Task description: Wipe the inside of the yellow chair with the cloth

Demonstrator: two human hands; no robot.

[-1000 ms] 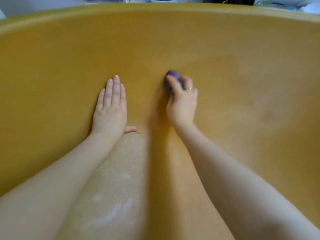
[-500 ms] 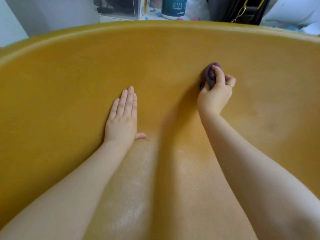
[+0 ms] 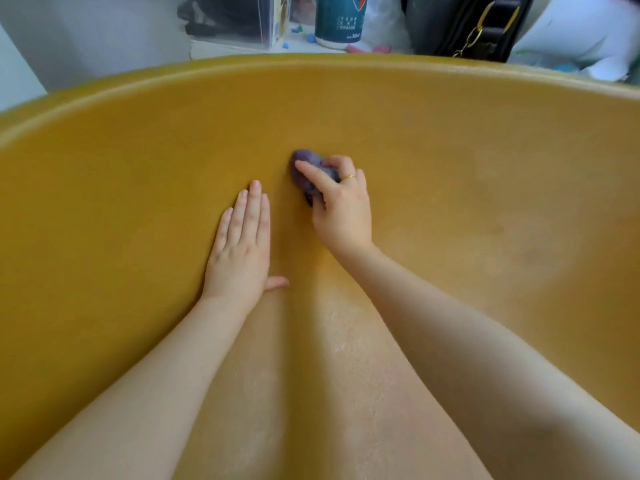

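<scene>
- Gripping a bunched purple cloth (image 3: 304,174), the right hand (image 3: 341,209) presses it to the inner wall of the yellow chair (image 3: 450,140), just above centre frame — index finger laid over the wad, other fingers curled round it.
- The left hand (image 3: 240,251) lies flat on the wall just beside it, fingers straight and together, thumb out, holding nothing.
- Wide bare shell spreads left and right of both hands; the curved rim arcs across the upper frame.
- Beyond the rim: a can (image 3: 341,19) at top centre, a black bag (image 3: 467,26) at upper right.
</scene>
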